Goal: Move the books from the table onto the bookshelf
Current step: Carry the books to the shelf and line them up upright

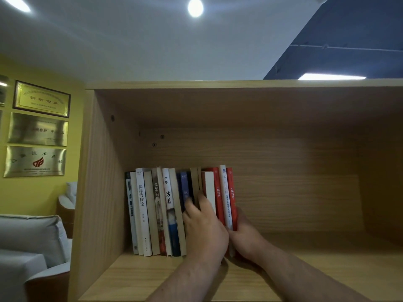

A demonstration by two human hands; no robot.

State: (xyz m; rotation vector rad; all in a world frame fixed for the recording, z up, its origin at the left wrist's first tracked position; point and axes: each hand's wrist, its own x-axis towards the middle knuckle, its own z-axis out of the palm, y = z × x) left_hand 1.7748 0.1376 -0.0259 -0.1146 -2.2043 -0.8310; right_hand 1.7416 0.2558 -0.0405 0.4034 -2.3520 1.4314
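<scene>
On the bookshelf (283, 269), left hand (204, 227) presses spines (194, 184) beside 活着 (168, 197) — right hand (247, 238) grips red 小狗钱钱 books (232, 192).

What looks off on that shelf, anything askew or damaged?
Nothing damaged or spilled. The row of books stands off the bookshelf's left wall and leans slightly. A pale book by the left hand sits lower than its red neighbours.

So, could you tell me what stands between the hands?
Head view: between left hand and right hand stand a red book, a white-spined book and another red book.
</scene>
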